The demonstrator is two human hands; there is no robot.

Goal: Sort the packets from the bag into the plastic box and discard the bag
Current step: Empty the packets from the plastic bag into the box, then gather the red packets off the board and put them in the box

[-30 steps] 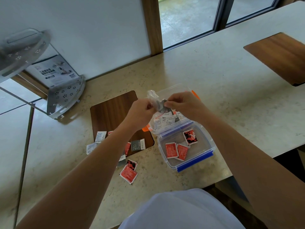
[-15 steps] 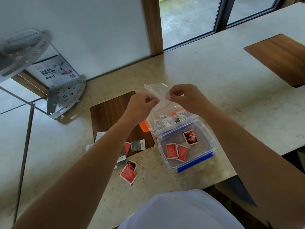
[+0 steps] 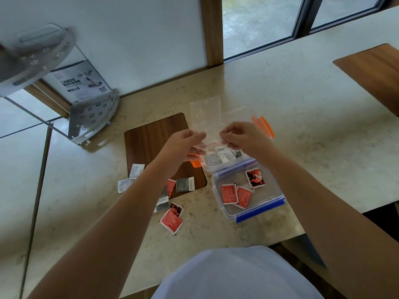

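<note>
Both hands held a clear zip bag (image 3: 205, 117) up over the counter (image 3: 302, 117). The left hand (image 3: 183, 145) and right hand (image 3: 241, 137) each pinched its red-lined mouth between thumb and fingertips, stretched flat. The bag looked empty, so the emptying step seemed finished. White packets lay in the orange-clipped box (image 3: 262, 126) just below the hands, red packets (image 3: 234, 194) in the blue-clipped box (image 3: 259, 210) touching it. More loose packets (image 3: 171, 221) sat near the wooden mat (image 3: 151, 137). Next, probably, the bag needed discarding and the loose ones sorting.
</note>
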